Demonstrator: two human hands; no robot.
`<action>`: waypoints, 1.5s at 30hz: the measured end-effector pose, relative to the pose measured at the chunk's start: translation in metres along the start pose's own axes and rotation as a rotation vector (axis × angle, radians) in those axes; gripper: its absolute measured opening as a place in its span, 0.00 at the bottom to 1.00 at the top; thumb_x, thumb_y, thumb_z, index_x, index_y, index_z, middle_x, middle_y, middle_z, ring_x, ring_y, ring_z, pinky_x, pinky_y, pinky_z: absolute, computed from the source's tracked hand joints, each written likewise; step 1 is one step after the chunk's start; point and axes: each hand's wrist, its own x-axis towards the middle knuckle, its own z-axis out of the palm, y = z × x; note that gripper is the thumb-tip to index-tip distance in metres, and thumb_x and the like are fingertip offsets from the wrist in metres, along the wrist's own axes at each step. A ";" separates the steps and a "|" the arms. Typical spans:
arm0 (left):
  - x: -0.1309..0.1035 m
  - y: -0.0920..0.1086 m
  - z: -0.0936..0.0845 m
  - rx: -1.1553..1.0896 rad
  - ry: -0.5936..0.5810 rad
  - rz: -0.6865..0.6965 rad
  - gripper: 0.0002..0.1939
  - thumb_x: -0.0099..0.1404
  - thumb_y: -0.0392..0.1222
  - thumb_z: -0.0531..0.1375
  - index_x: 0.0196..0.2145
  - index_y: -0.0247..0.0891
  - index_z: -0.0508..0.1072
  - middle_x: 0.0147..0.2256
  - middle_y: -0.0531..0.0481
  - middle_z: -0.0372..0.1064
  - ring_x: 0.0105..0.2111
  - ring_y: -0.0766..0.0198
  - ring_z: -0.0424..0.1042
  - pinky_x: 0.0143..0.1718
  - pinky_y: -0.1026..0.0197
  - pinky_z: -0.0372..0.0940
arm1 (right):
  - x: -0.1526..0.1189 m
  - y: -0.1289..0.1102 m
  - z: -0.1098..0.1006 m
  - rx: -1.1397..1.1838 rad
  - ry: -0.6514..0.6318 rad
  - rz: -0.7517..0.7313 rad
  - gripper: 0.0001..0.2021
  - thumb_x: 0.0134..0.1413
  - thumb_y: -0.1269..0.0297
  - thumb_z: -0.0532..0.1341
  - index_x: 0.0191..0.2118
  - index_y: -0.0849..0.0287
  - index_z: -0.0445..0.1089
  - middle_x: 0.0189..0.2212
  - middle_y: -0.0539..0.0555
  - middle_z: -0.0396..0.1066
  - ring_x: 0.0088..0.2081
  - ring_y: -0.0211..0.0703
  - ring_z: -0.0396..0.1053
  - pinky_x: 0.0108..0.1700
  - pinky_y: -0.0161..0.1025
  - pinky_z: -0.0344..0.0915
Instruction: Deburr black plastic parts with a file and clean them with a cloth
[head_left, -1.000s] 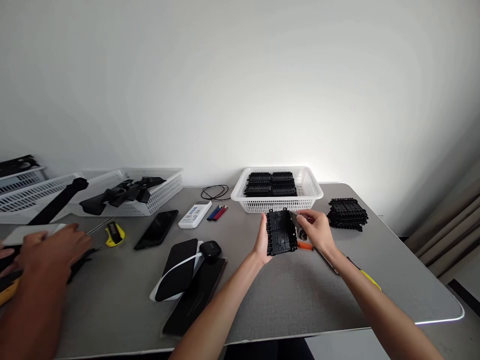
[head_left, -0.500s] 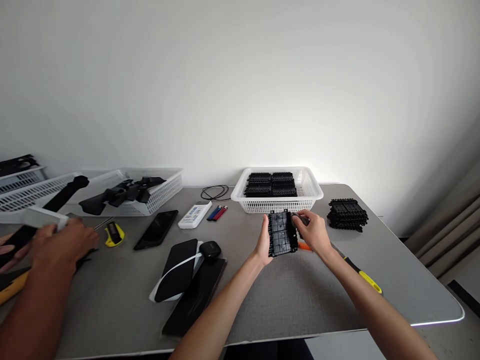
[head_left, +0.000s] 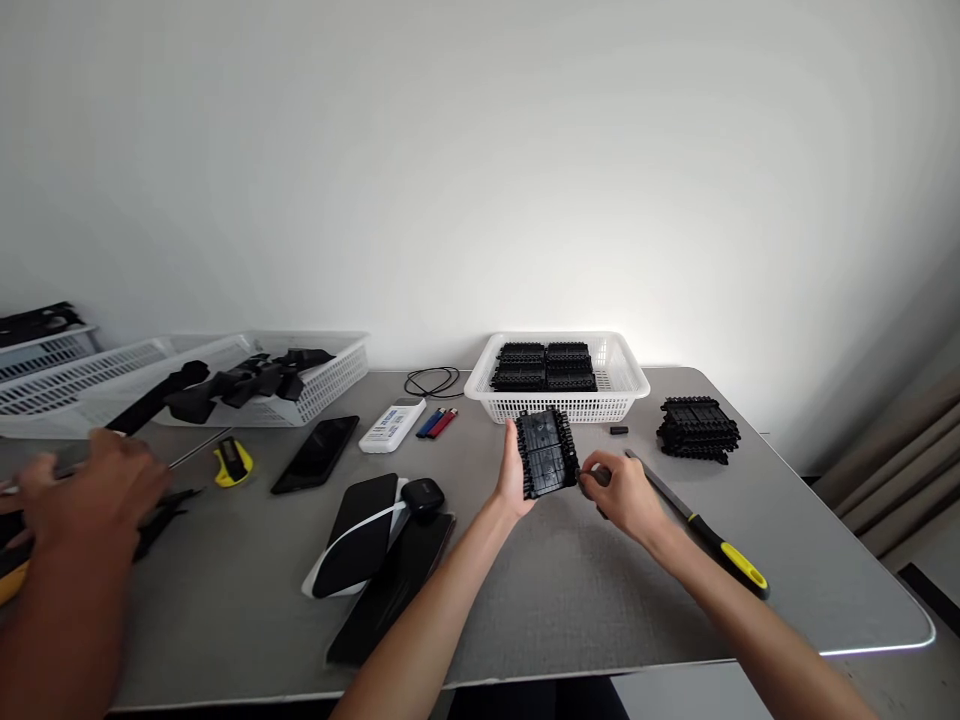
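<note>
My left hand [head_left: 516,474] grips a black plastic panel [head_left: 546,456] by its left edge, thumb upright along the side. The panel has rows of small teeth along its edges and is tilted, its ribbed flat face toward me. At its lower right corner is my right hand [head_left: 622,495], fingers closed around a small dark grey tool [head_left: 595,480]. Most of that tool is hidden by the fingers, so its kind cannot be made out. Behind the panel, a white basket [head_left: 555,408] holds several similar black panels [head_left: 544,367].
On the right are stacked black panels [head_left: 697,430], a file with a yellow-black handle [head_left: 729,556] and a small black piece [head_left: 619,430]. Leftward lie lighters [head_left: 437,424], a white box [head_left: 392,425], a phone [head_left: 315,455] and a yellow cutter [head_left: 233,462]. A co-worker's hand [head_left: 97,490] moves at far left.
The panel has turned and shifted slightly left in my left hand. My right hand has moved down from its upper right edge to the lower corner. The orange part beneath is out of sight.
</note>
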 end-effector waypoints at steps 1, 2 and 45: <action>0.000 0.000 0.000 0.001 -0.003 -0.011 0.36 0.64 0.69 0.49 0.53 0.36 0.73 0.43 0.39 0.78 0.46 0.47 0.75 0.50 0.47 0.68 | 0.000 -0.001 -0.005 0.013 -0.010 0.016 0.07 0.52 0.64 0.57 0.28 0.57 0.71 0.16 0.46 0.65 0.16 0.34 0.58 0.22 0.31 0.52; 0.000 -0.002 0.000 0.003 -0.011 -0.025 0.36 0.64 0.69 0.49 0.53 0.36 0.73 0.43 0.39 0.78 0.46 0.47 0.75 0.50 0.47 0.67 | 0.002 -0.003 -0.010 0.032 0.007 0.028 0.07 0.52 0.63 0.58 0.28 0.57 0.71 0.17 0.47 0.67 0.16 0.34 0.59 0.22 0.31 0.53; 0.003 -0.032 0.003 0.056 -0.050 0.007 0.31 0.69 0.61 0.50 0.61 0.40 0.65 0.53 0.40 0.73 0.54 0.49 0.71 0.57 0.49 0.63 | 0.041 -0.025 0.013 -0.352 0.259 -0.144 0.09 0.58 0.71 0.56 0.30 0.59 0.73 0.31 0.54 0.68 0.28 0.40 0.66 0.30 0.35 0.55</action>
